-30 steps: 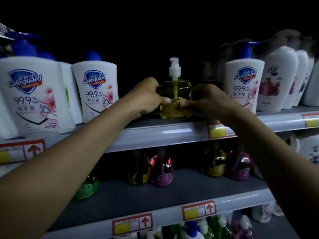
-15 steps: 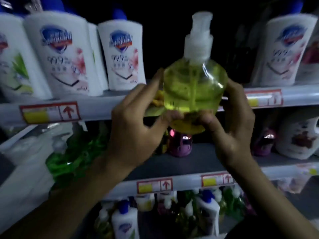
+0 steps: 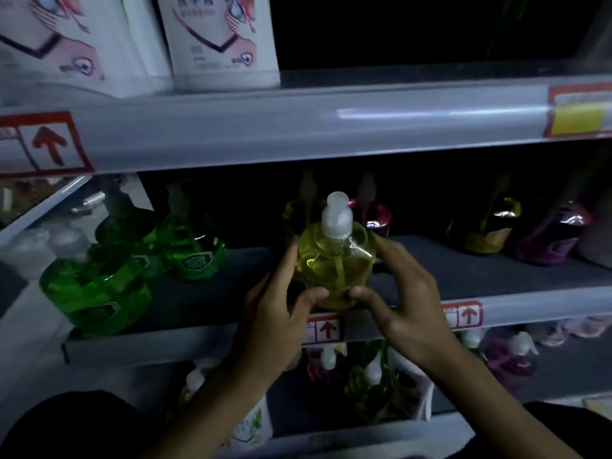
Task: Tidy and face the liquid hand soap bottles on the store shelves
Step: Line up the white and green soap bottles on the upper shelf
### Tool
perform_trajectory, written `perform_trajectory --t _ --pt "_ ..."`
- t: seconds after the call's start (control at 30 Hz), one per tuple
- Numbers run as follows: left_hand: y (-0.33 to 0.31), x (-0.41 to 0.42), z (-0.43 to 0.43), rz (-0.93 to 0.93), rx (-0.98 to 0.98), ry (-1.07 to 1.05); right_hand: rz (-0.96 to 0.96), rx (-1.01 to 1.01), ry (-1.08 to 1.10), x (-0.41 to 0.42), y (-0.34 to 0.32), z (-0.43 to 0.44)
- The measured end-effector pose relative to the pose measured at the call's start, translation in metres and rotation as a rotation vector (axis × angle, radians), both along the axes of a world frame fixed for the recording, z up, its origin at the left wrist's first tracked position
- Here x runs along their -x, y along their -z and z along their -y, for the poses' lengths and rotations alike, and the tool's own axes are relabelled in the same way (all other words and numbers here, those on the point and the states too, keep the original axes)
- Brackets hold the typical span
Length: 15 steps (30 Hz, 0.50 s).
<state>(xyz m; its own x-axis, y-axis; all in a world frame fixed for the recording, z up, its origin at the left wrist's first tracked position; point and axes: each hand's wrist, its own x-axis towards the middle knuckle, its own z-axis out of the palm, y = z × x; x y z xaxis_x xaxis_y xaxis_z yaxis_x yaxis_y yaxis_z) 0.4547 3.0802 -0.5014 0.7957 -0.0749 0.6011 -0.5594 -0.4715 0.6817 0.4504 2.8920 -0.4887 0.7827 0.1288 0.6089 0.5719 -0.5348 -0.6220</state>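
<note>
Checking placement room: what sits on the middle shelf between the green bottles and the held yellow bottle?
Nothing: bare dark shelf separates the green bottles from the yellow bottle, per the head view.

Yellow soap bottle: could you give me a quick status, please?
Both hands, left and right, gripping yellow soap bottle. Bottle at middle shelf front. Green bottles left, clear of it.
</note>
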Motion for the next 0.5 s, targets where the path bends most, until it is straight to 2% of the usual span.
perform_trajectory --t 0.1,0.33,0.4,0.5 --pt "0.010 -0.003 0.010 -0.057 0.033 0.050 -0.022 -0.026 0.031 0.002 0.002 0.007" --pt "0.002 0.011 0.031 -0.038 0.019 0.089 -0.088 -0.078 0.070 0.026 0.001 0.033" --pt "-0.005 0.013 0.041 -0.065 0.007 0.076 -0.100 -0.086 0.091 0.031 -0.002 0.036" --pt "-0.013 0.020 0.058 -0.011 0.000 0.028 -0.064 -0.134 0.120 0.036 -0.011 0.051"
